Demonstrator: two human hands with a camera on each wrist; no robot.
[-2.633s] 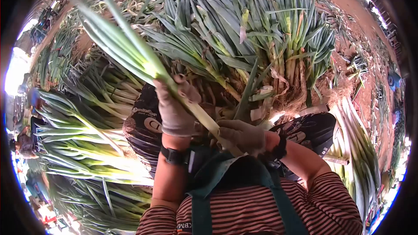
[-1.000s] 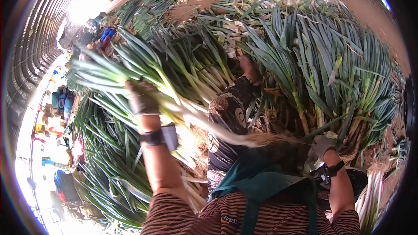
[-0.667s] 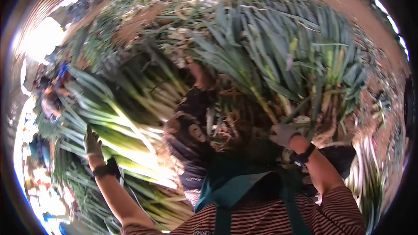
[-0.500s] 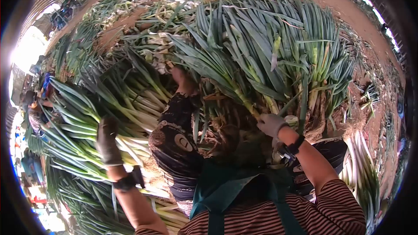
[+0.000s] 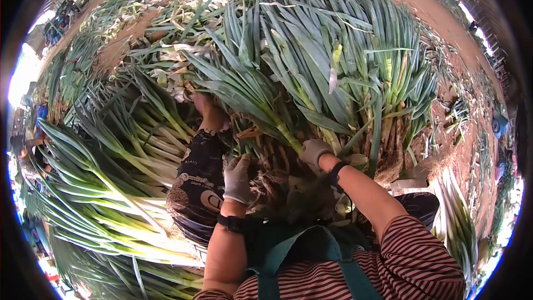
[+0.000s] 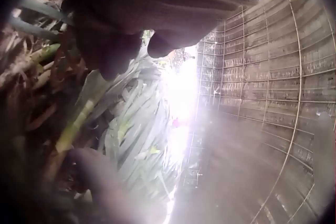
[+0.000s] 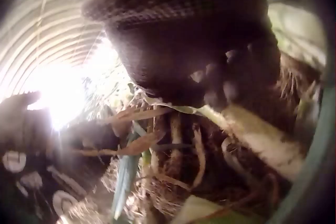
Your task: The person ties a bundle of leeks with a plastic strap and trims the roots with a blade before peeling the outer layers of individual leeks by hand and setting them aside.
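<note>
My gloved right hand (image 5: 315,153) grips a large green onion (image 5: 286,133) by its lower stalk, at the front of an upright bunch. In the right wrist view, the dark underside of the right glove (image 7: 194,45) lies over that pale, soil-marked stalk (image 7: 262,134). My gloved left hand (image 5: 237,180) is held beside the left knee with loose fingers and nothing in them. The left wrist view shows the left glove (image 6: 152,8) across the top. Dry roots and peeled skins (image 5: 272,180) lie between the hands.
Trimmed green onions (image 5: 111,211) lie in a pile at the left, others (image 5: 455,211) at the right. A tall bunch of untrimmed green onions (image 5: 338,66) stands ahead. The patterned trouser leg (image 5: 194,189) and bare foot (image 5: 205,105) lie left of the work spot.
The left hand lets go of a green onion over the left pile and comes back toward the lap. The right hand has moved to a stalk in the bunch. The head view has swung left and back.
</note>
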